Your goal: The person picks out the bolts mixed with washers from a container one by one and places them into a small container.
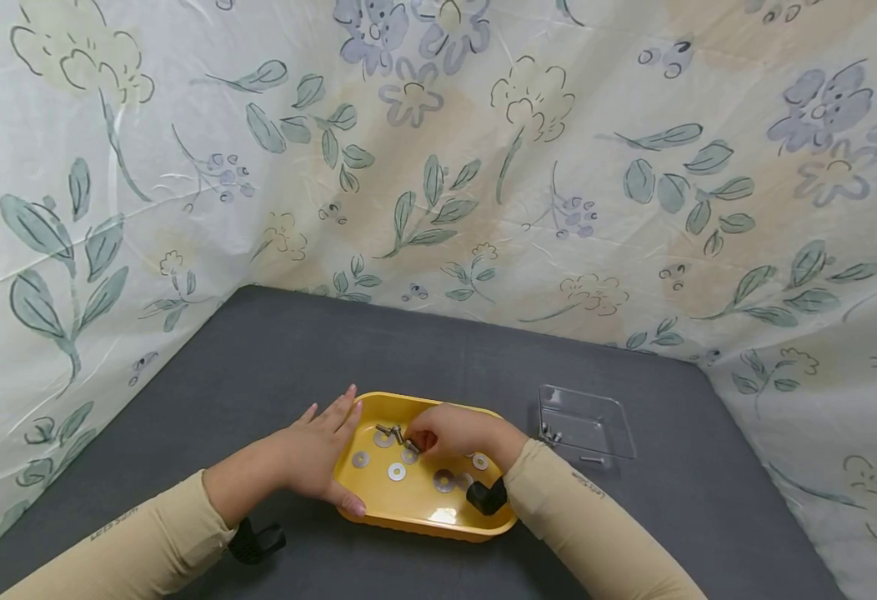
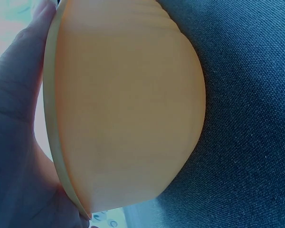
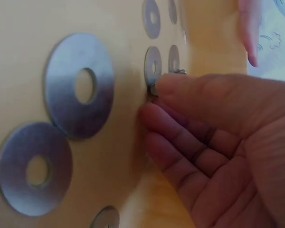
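A yellow tray [image 1: 408, 510] holds several flat metal washers [image 1: 397, 472] and a few small screws [image 1: 384, 430]. My left hand [image 1: 311, 457] rests against the tray's left end, with fingers and thumb stretched along the rim. From the left wrist, the tray's outer wall [image 2: 128, 104] fills the middle, beside that hand's thumb side. Inside the tray, my right hand [image 1: 457, 432] pinches a small screw [image 1: 413, 447] between thumb and forefinger. In the right wrist view only the screw's end [image 3: 153, 89] shows under the thumb; large washers [image 3: 80, 118] lie nearby.
A clear plastic box [image 1: 628, 435] stands right of the tray with several small screws [image 1: 550, 433] in its left corner. Another screw [image 1: 592, 460] lies by its front edge. Floral cloth [image 1: 438, 208] hangs around the dark grey table [image 1: 318, 342].
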Motion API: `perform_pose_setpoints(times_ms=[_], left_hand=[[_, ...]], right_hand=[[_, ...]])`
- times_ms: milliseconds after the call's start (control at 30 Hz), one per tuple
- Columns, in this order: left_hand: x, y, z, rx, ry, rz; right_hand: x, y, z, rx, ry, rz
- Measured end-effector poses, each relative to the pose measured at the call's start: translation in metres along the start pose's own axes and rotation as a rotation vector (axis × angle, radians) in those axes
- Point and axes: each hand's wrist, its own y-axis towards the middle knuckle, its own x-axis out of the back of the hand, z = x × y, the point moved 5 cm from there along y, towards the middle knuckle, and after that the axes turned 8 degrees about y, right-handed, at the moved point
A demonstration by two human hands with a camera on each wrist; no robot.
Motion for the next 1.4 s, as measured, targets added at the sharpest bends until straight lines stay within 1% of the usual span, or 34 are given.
perform_pose_setpoints(times_ms=[133,433,600,867,967,1067,1200,1400], left_hand=[[0.001,0.000,-0.001,-0.001,-0.013,-0.002],[0.001,-0.002,-0.002,0.002,-0.028,-0.006],[0.001,-0.002,-0.002,-0.012,-0.044,-0.010],[0.002,-0.002,-0.003,-0.006,-0.024,-0.006],[0.002,-0.002,-0.003,-0.005,-0.020,-0.002],[0.002,-0.002,-0.003,-0.005,-0.015,0.001],[0.003,-0.003,-0.004,-0.010,-0.016,-0.002],[0.004,-0.004,-0.004,-0.014,-0.025,-0.012]], right_hand=[[-0.002,0.001,0.000,0.001,-0.010,-0.008],[-0.007,0.003,0.000,-0.011,-0.010,0.013],[-0.008,0.004,0.000,-0.008,-0.024,0.020],[-0.006,0.002,0.001,-0.007,-0.041,0.022],[-0.002,0.000,0.003,-0.001,-0.046,0.016],[0.005,-0.004,0.007,-0.006,-0.024,0.006],[0.016,-0.011,0.011,-0.012,0.030,-0.015],[0.029,-0.021,0.012,0.013,0.087,-0.047]])
